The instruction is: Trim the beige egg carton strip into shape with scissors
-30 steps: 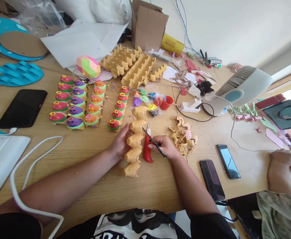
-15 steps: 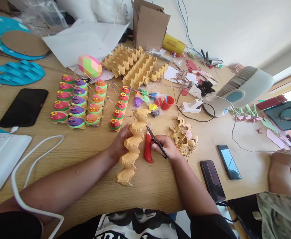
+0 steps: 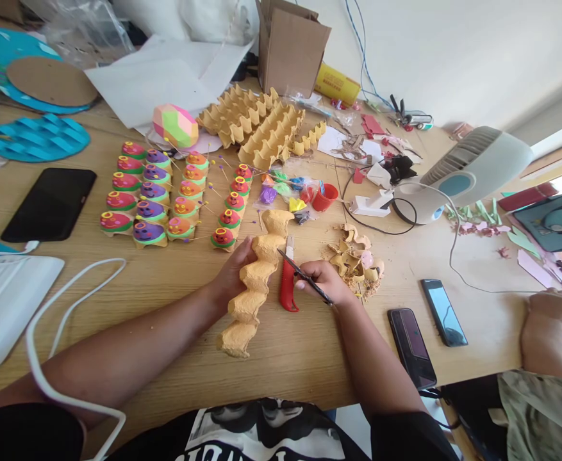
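The egg-carton strip (image 3: pixel 254 282) runs diagonally across the wooden table (image 3: pixel 165 301), centre front. Your left hand (image 3: pixel 235 272) is clamped on its left edge. Your right hand (image 3: pixel 323 282) is closed around thin scissors (image 3: pixel 304 276), whose blades appear shut, tips just beside the strip. A red utility knife (image 3: pixel 288 288) lies between them.

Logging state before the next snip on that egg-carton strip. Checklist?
1. Left hand grips egg-carton strip: ok.
2. Right hand holds scissors: ok.
3. Scissors tips point at the strip's right edge: ok; contact: cannot tell.
4. Left hand on the strip's far side from the blades: ok.
5. Red utility knife lies between strip and right hand, under the scissors: not ok.
6. Knife blade retracted: cannot tell.
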A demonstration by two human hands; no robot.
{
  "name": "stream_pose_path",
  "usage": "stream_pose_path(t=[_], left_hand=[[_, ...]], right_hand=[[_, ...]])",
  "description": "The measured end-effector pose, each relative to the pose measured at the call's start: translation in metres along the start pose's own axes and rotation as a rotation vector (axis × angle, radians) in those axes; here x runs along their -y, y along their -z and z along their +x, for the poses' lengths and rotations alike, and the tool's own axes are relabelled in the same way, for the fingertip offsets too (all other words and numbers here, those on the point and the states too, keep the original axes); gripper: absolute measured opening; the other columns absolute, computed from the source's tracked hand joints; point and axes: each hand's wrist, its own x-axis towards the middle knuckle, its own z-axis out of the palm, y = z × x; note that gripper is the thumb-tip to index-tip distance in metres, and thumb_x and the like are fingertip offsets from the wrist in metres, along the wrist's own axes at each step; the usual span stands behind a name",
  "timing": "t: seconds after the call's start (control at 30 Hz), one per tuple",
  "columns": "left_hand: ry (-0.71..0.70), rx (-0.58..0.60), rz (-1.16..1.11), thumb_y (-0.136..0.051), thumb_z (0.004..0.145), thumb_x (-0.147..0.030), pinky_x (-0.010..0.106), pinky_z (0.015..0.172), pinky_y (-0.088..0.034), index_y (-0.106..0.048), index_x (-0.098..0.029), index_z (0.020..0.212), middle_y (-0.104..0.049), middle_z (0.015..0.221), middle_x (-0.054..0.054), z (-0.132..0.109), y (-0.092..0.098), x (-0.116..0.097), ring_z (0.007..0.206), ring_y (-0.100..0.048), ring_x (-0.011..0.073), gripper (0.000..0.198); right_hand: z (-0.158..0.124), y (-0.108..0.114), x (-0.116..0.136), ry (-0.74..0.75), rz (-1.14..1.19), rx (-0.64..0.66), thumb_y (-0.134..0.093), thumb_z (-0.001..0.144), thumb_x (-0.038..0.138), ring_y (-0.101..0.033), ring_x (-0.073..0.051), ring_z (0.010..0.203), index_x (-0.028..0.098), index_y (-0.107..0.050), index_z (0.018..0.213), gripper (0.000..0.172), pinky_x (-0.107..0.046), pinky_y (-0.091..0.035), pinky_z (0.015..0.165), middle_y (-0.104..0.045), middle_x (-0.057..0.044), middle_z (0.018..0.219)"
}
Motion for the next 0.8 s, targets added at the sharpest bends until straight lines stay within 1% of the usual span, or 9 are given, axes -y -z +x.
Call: stream_pose_path(t=[0.27,0.5,0.67,0.8], left_hand=[[0.029,-0.021,0.001,-0.072,0.082,-0.067,0.024,0.048,-0.040,-0.067,-0.025,0.083,-0.063,0.064,0.001,0.0000,-0.0020,-0.0012,0.050,-0.054,0.0137,0.042],[0.009,0.024,0.004,-0.073,0.083,-0.065,0.024,0.047,-0.040,-0.067,-0.026,0.082,-0.061,0.063,0.000,0.0010,0.0013,0.0000,0.051,-0.054,0.0143,0.039],[-0.026,0.021,-0.008,-0.074,0.084,-0.063,0.023,0.047,-0.040,-0.066,-0.026,0.081,-0.060,0.063,0.000,-0.0007,-0.0035,-0.0014,0.050,-0.052,0.0127,0.038],[-0.034,0.021,-0.004,-0.075,0.083,-0.063,0.023,0.046,-0.040,-0.067,-0.027,0.083,-0.060,0.064,-0.001,-0.0028,-0.0072,-0.0024,0.049,-0.051,0.0121,0.037]], right_hand=[[0.0008,0.0019,0.0014,0.012,-0.019,0.011,-0.073,0.082,0.071,-0.027,-0.009,0.057,0.022,-0.039,0.060,0.064,-0.026,-0.019,0.054,-0.028,0.007,0.061],[-0.0005,0.0014,0.0019,-0.021,0.004,0.005,-0.075,0.080,0.073,-0.028,-0.009,0.057,0.022,-0.039,0.060,0.065,-0.026,-0.020,0.053,-0.030,0.007,0.060],[0.0002,0.0028,0.0013,-0.020,0.007,0.013,-0.075,0.080,0.073,-0.028,-0.009,0.058,0.022,-0.039,0.061,0.065,-0.026,-0.020,0.054,-0.030,0.007,0.061],[0.0013,0.0037,0.0021,-0.015,-0.001,-0.007,-0.075,0.078,0.074,-0.028,-0.009,0.057,0.022,-0.039,0.060,0.066,-0.026,-0.020,0.054,-0.030,0.007,0.061]])
